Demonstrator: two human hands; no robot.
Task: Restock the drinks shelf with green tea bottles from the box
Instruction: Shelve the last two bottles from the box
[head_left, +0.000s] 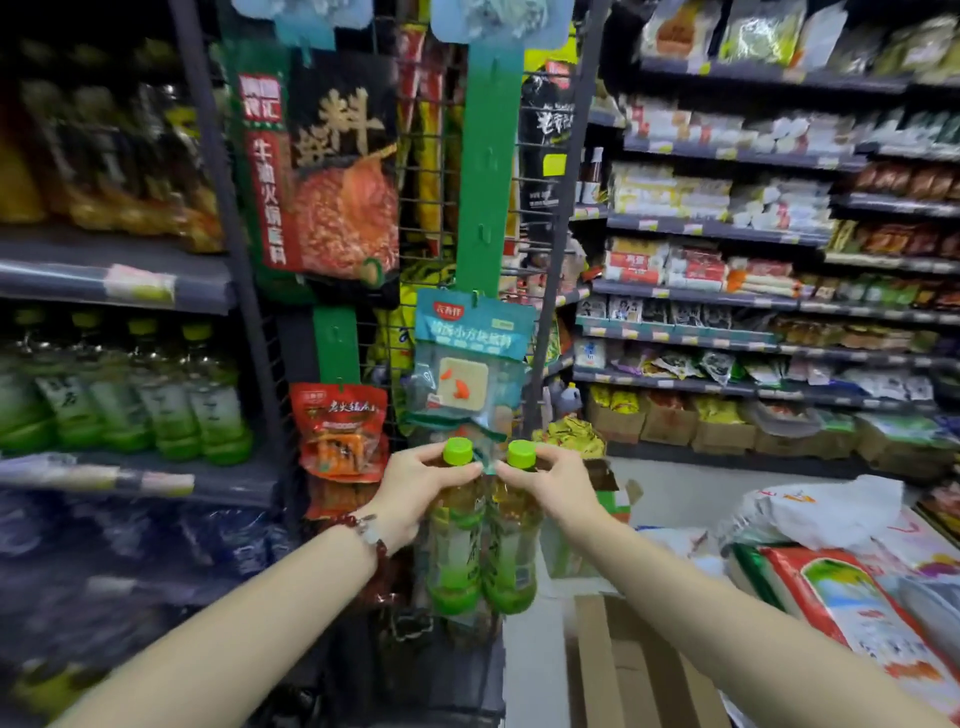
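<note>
I hold two green tea bottles upright side by side in mid-air, in front of a wire rack. My left hand (415, 488) grips the neck of the left bottle (456, 561), just under its green cap. My right hand (545, 486) grips the neck of the right bottle (511, 558) the same way. The bottles touch each other. On the drinks shelf (156, 480) at the left stands a row of several matching green tea bottles (171, 400). The open cardboard box (623, 670) lies on the floor at the lower right, below my right forearm.
A wire rack (426, 218) hung with sauce packets (337, 431) stands straight ahead, between the drinks shelving and the aisle. Shelves of packaged food (727, 249) fill the right side. Rice sacks (857, 613) and a white bag (821, 514) lie at the right. Dark bottles (156, 540) fill the lower left shelf.
</note>
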